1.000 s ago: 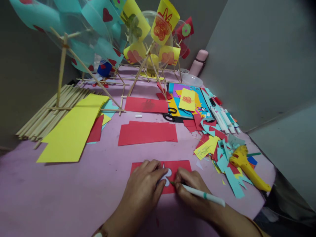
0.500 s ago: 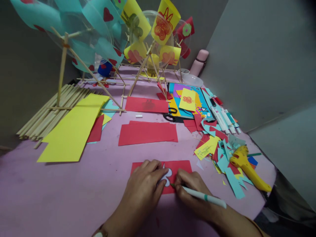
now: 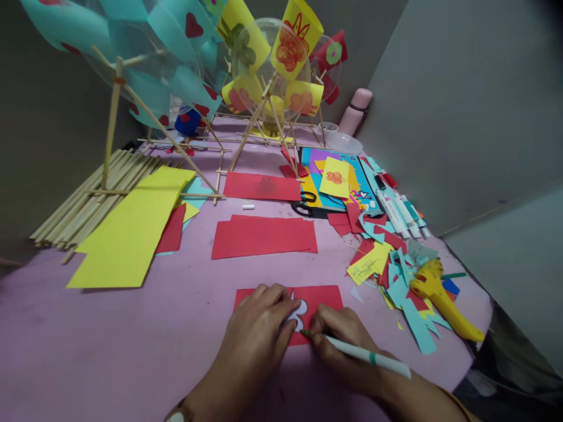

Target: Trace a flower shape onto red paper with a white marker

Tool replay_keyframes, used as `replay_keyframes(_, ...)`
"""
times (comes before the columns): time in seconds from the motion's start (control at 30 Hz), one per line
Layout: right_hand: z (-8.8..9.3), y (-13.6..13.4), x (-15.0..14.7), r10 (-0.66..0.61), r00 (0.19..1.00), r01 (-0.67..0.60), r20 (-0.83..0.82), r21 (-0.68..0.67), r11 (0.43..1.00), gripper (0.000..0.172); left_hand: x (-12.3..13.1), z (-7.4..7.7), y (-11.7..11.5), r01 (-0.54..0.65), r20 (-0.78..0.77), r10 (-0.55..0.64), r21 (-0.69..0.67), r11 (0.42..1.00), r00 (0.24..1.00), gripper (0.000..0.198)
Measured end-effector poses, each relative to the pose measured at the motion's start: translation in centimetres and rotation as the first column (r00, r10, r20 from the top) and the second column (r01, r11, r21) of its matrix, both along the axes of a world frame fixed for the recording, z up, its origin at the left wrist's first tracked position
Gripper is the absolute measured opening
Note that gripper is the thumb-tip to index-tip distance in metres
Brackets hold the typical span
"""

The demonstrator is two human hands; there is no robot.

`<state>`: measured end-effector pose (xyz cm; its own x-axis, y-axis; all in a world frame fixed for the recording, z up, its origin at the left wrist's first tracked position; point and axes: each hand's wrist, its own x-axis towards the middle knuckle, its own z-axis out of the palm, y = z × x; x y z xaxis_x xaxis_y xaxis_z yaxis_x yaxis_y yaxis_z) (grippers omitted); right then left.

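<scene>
A red paper strip (image 3: 323, 296) lies on the table in front of me, with a white butterfly-shaped paper cutout (image 3: 301, 309) on it. My left hand (image 3: 260, 319), fingers bent and close together, presses the cutout down onto the strip and covers its left part. In my right hand (image 3: 338, 331) is a white felt-tip marker (image 3: 369, 355) with a green band, gripped between thumb and fingers. Its green tip touches the red paper along the lower right edge of the cutout.
Red strips (image 3: 264, 237) lie ahead, yellow sheets (image 3: 127, 228) and wooden sticks (image 3: 88, 199) to the left. On the right are paper scraps (image 3: 400, 287), a yellow glue gun (image 3: 446, 305), markers (image 3: 398, 214) and scissors (image 3: 303, 205). Stick-framed paper wheels (image 3: 268, 88) stand behind.
The marker's tip has slid slightly left and down along the cutout's lower edge, and its back end has tilted down to the right. My left hand stays in place.
</scene>
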<state>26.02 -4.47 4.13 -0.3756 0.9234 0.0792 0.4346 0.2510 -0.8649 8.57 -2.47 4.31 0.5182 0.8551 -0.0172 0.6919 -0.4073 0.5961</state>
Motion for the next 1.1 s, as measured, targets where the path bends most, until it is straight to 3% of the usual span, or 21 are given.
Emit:
replay_keyframes(0.37,0.14,0.07,-0.26,0.067,0.998,-0.067,-0.007,-0.014,0.998,0.010,-0.09,-0.26,0.32,0.015,-0.013,-0.015,-0.010,1.000,1.000,0.024)
replay_keyframes(1.1,-0.30,0.19,-0.68,0.072,0.992,-0.078,0.104,0.059,0.995,0.010,-0.01,-0.34,0.38,0.022,-0.051,-0.021,0.022,1.000,0.998,0.017)
